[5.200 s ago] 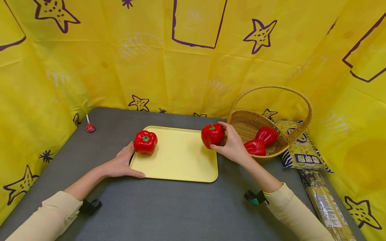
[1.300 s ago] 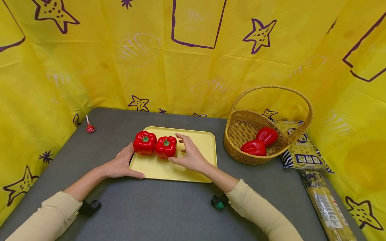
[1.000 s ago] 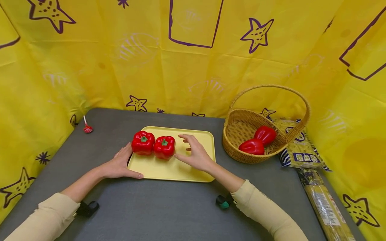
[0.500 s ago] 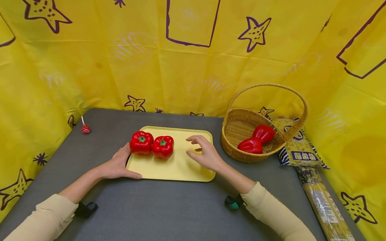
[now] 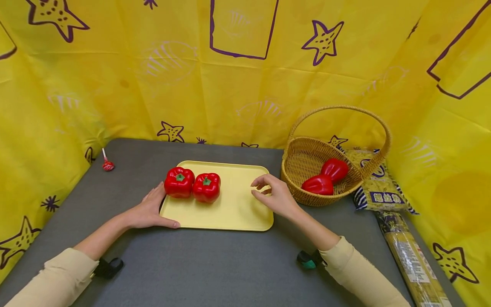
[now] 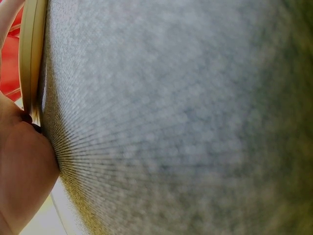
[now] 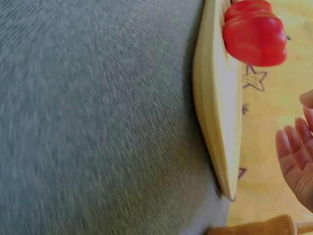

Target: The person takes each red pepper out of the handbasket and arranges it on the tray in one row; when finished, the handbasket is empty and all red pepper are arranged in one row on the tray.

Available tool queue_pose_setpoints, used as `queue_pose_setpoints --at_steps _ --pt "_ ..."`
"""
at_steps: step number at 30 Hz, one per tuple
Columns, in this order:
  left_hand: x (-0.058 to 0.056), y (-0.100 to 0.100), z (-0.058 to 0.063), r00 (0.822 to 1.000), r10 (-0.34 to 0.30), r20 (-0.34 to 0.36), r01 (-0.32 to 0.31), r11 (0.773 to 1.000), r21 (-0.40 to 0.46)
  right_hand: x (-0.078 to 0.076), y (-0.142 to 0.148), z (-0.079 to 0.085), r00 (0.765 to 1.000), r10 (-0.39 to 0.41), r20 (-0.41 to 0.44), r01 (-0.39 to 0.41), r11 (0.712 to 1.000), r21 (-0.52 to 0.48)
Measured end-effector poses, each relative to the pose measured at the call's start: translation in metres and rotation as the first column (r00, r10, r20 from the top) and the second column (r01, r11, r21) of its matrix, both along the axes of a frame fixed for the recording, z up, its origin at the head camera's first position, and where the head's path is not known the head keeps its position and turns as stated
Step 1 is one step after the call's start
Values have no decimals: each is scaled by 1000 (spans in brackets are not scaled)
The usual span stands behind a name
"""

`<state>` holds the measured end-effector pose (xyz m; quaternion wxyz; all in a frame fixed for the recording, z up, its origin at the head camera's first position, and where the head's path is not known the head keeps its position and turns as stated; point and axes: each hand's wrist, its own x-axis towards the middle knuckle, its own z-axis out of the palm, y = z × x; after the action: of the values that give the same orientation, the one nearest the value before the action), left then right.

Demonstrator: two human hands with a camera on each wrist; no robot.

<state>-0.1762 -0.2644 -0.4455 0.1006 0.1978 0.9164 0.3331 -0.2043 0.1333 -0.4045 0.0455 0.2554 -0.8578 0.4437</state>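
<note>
Two red bell peppers sit side by side on the left half of a pale yellow tray (image 5: 238, 213): a left pepper (image 5: 179, 182) and a right pepper (image 5: 206, 188). My left hand (image 5: 151, 209) rests at the tray's left end, thumb along the front edge and fingers straight beside the left pepper. Above the tray's right end hovers my right hand (image 5: 279, 197), fingers loosely bent with nothing between them. The right wrist view shows a pepper (image 7: 257, 39) on the tray, apart from the right hand's fingers (image 7: 293, 147).
A wicker basket (image 5: 297, 170) with a tall handle stands right of the tray, two red peppers (image 5: 320, 184) inside. Beyond it lie a yellow food packet (image 5: 383, 192) and a long clear-wrapped packet (image 5: 412, 260). A lollipop (image 5: 108, 165) lies at the back left. A yellow curtain surrounds the table.
My right hand has put a pepper down beside the other on the tray, let go, and drawn back right towards the basket. My left hand keeps its place at the tray.
</note>
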Motion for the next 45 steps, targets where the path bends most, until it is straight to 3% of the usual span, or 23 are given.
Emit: queue_pose_setpoints --at_steps 15,24,30,36,45 --pt "0 -2 -1 1000 11 -14 -11 1000 -1 1 47 29 989 -108 -102 114 992 57" --pt "0 -4 -1 1000 8 -12 -8 1000 -2 -3 87 44 959 -229 -165 251 960 123" --pt "0 -3 -2 1000 9 -19 -9 1000 -8 -6 118 51 952 -284 -116 305 920 247" --pt "-1 -4 -4 1000 8 -14 -8 1000 -10 -6 137 55 952 -307 -15 290 883 369" --pt "-1 -3 -4 1000 8 2 -8 1000 -13 -8 147 53 952 -305 27 250 824 509"
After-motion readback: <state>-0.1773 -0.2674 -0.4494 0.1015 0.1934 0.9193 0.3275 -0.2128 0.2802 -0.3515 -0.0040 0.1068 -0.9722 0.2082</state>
